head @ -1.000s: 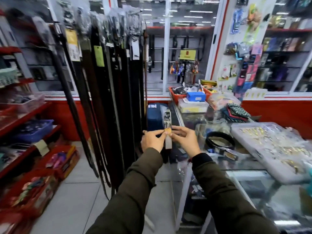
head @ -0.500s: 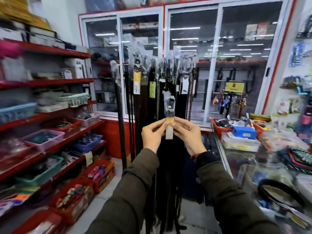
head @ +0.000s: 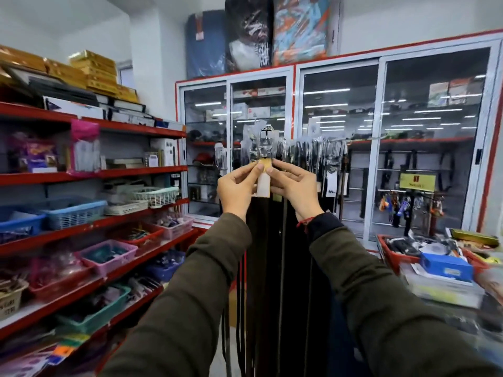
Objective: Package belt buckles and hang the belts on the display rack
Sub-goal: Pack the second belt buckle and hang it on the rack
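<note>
Left hand (head: 239, 186) and right hand (head: 295, 185) pinch the belt (head: 263, 183) just below its bagged buckle (head: 262, 148), raised before the display rack (head: 313, 148). Risk, as judged: the crowded hanging belts (head: 277, 268) may block the hook, letting the belt slip.

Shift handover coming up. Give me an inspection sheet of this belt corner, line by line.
Surface: glass counter at right, crowded.
Job's things: bagged buckle with white tag held up; hung belts on the rack behind.
Clutter: blue box, red tray, papers on the counter.
Grips: left hand and right hand both pinch the buckle's pack at the tag.
Cables: nothing seen.
Surroundings: red shelves with baskets at left; glass cabinet behind.
</note>
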